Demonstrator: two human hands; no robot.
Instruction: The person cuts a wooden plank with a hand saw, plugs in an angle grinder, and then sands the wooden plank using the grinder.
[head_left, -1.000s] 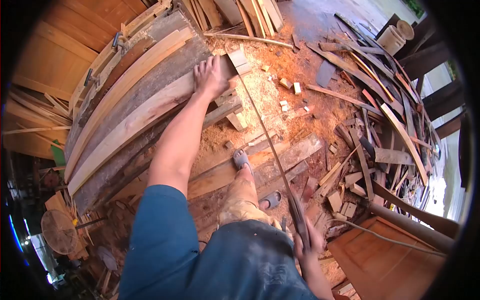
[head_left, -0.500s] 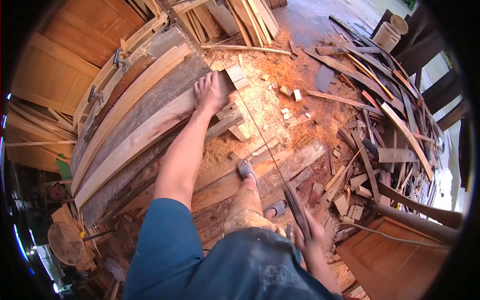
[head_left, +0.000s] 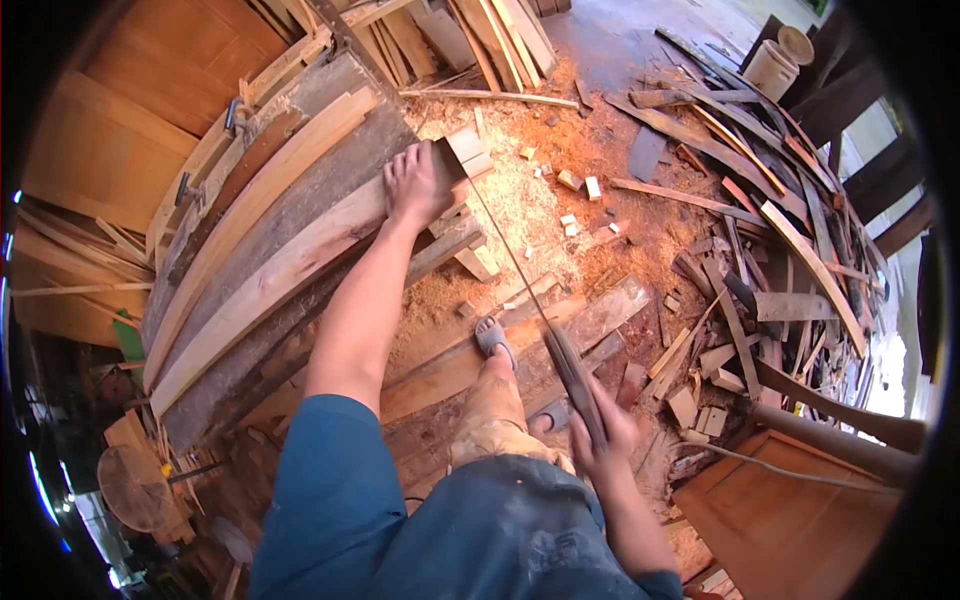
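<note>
My left hand (head_left: pixel 412 185) is clamped over the far end of a long, slightly curved wooden plank (head_left: pixel 270 270), which lies on a grey, worn workbench (head_left: pixel 315 165). My right hand (head_left: pixel 605 435) is wrapped around the dark wooden handle of a saw (head_left: pixel 572 375). From that handle the saw's thin blade runs up and left to the plank's end, just beside my left hand. A second curved plank (head_left: pixel 260 215) rests on the bench, parallel to the first. My left hand hides part of the spot where blade and wood meet.
Sawdust (head_left: pixel 520 230) and small offcuts (head_left: pixel 570 180) cover the floor ahead. A heap of scrap wood (head_left: pixel 770 260) lies to the right, near a white bucket (head_left: pixel 771 72). Boards (head_left: pixel 610 310) lie around my feet, and a wooden panel (head_left: pixel 790 510) is at lower right.
My right hand and the saw handle have moved up and left, towards the plank's end. My left hand still holds the plank in nearly the same place.
</note>
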